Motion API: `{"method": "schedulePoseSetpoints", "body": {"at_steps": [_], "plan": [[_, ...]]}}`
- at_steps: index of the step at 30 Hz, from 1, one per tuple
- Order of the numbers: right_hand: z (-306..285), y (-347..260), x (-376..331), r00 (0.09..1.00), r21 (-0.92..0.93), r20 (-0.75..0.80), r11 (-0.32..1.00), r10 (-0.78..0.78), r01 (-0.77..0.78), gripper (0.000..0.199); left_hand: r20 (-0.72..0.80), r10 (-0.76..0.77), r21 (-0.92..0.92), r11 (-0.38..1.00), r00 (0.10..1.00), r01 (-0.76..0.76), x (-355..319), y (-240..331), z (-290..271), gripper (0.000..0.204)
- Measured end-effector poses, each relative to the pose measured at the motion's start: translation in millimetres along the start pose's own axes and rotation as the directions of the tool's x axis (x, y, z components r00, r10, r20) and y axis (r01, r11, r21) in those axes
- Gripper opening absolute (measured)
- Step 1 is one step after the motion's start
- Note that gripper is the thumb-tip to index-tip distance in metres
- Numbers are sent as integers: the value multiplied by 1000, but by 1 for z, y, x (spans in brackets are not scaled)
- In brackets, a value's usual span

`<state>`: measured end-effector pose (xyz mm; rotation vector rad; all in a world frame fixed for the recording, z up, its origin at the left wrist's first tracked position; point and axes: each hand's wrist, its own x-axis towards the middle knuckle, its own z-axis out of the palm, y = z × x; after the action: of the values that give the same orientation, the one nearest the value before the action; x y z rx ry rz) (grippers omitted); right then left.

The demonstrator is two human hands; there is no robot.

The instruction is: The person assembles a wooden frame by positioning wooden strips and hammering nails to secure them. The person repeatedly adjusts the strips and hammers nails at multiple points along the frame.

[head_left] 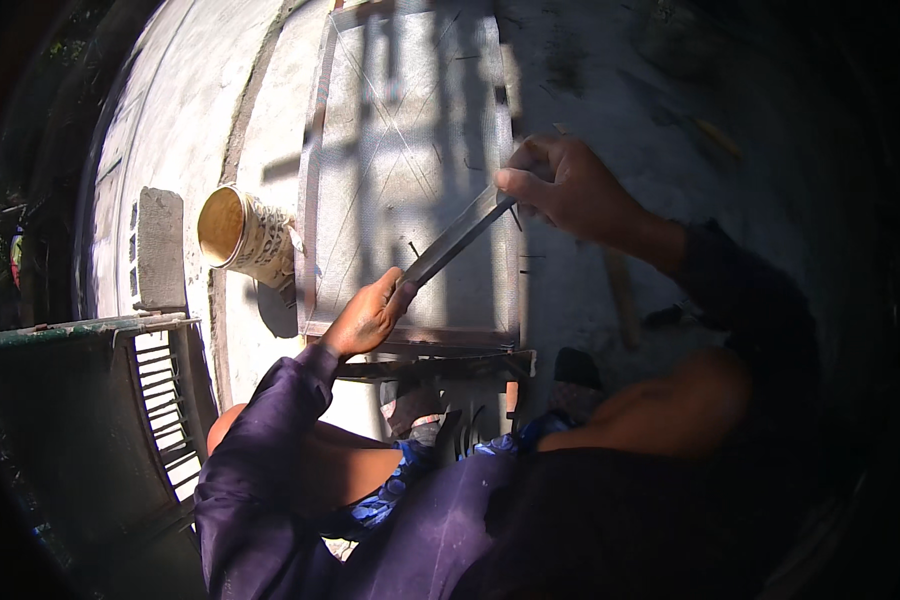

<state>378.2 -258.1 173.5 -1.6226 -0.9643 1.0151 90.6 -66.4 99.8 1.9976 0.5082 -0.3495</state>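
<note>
A long, narrow dark strip, wood or metal I cannot tell, slants between my two hands. My left hand is closed around its lower, nearer end. At the upper, farther end, my right hand pinches it between thumb and fingers. Thin nail-like pieces stick out beside the strip near both hands. Beneath it lies a long rectangular frame covered with fine mesh, with crossing wires and striped shadows over it. The right fingertips partly hide the strip's far end.
Left of the frame, a dirty pale bucket tilts with its mouth toward me. Beyond it stands a concrete block. A green-edged piece of furniture with slats is at the lower left. A stick lies in shadow on the right.
</note>
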Motion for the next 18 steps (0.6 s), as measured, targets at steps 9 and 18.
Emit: {"method": "schedulePoseSetpoints", "body": {"at_steps": [9,18], "plan": [[-13,49,-35,973,-176,-183,978,-141,109,46,-216,32,264,964,976,26,5,52,9,42],[-46,131,-102,932,-102,-359,995,-46,10,52,-111,201,536,837,973,-111,45,81,1,41]]}}
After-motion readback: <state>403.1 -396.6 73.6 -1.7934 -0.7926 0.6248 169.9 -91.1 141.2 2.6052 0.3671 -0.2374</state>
